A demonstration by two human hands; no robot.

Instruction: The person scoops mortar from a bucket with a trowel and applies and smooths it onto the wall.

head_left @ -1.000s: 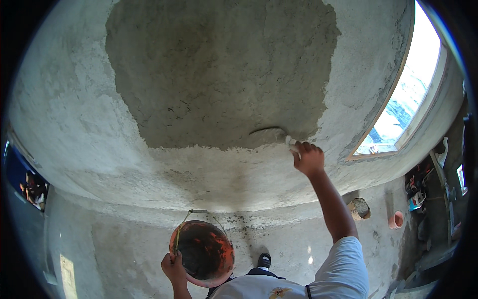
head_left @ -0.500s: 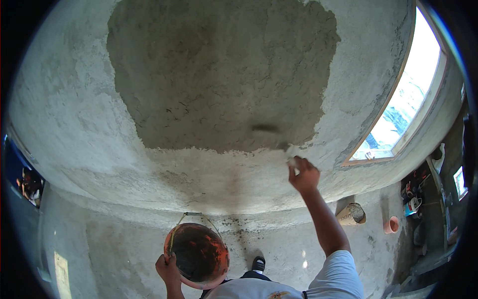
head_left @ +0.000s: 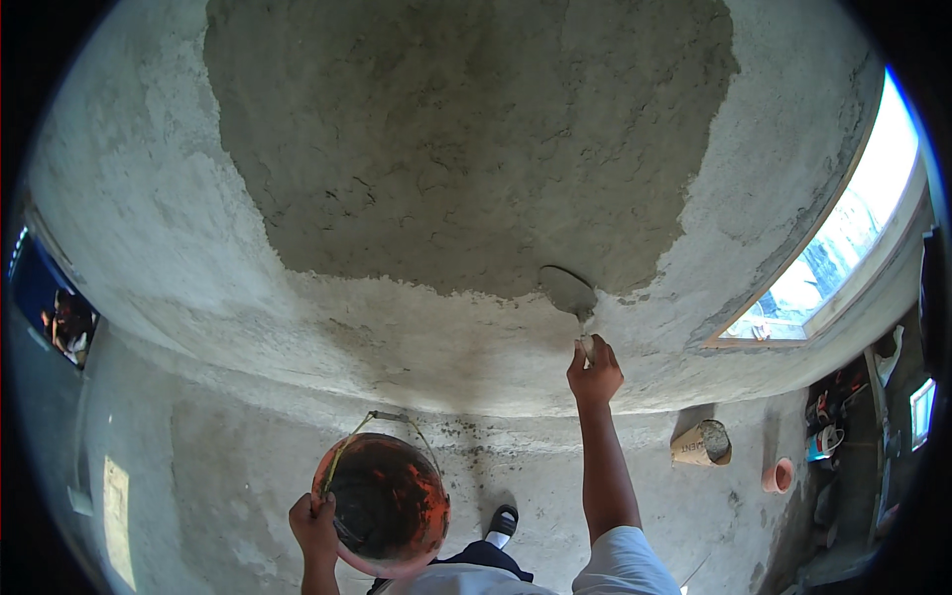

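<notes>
In my right hand is the handle of a trowel. Its rounded blade lies over the lower edge of a dark, wet plaster patch on the pale grey wall. Fine cracks and rough marks show in the patch. My left hand grips the left rim of an orange-red bucket, tilted so its inside faces up at me. Dark mortar smears coat the bucket's inner wall, and its wire handle stands up at the far side.
A framed window opens at the right. Along the wall's foot on the right stand an open cement bag and a small orange pot. Mortar crumbs dot the floor. Another person is visible through the far-left opening.
The trowel, blurred before, now shows sharply, and my right hand is slightly lower. The bucket and my left hand have shifted a little left, and the whole view has moved somewhat.
</notes>
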